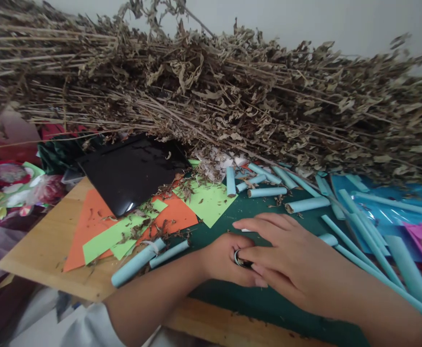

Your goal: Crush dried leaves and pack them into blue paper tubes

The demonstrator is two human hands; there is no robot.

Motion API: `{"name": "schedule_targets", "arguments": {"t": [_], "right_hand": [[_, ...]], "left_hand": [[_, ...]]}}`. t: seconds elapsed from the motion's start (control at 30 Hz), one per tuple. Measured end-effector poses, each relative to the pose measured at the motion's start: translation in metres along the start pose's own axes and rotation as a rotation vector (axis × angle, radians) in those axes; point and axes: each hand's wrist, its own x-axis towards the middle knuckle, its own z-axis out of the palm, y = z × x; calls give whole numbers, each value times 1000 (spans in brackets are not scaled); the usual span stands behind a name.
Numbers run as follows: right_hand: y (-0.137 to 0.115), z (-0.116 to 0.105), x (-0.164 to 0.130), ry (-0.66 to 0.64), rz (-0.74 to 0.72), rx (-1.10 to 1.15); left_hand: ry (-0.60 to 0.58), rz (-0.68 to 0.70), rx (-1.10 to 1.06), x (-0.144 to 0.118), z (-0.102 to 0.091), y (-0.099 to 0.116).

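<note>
Head view: tube [237, 259] sits inside left grip [221, 255].

We count one black panel [134, 176]; in front of it, two pale-blue tubes [138, 262]; to its right, over a dozen more tubes [308, 204], one left hand [227, 255], one right hand [286, 260] and one round-ended piece [245, 263] between them.

Looks matt on the pale-blue rolled paper tubes [138, 262], smooth and glossy on the black rectangular panel [134, 168], rough along the dry brown leafy stalks [196, 82], smooth on the light-brown wooden board [44, 246].
</note>
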Motion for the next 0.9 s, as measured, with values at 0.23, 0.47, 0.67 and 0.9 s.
{"name": "schedule_targets", "arguments": {"t": [0.23,0.47,0.67,0.9], "right_hand": [[-3,-9,-12,-146,54,15],[-16,-9,11,-426,165,-132],[20,-34,3,-210,184,165],[62,58,2,47,353,30]], "left_hand": [[-18,44,30,1,2,2],[-19,3,101,1,0,3],[-54,-1,73,0,-1,4],[-46,111,144,-1,-1,5]]}}
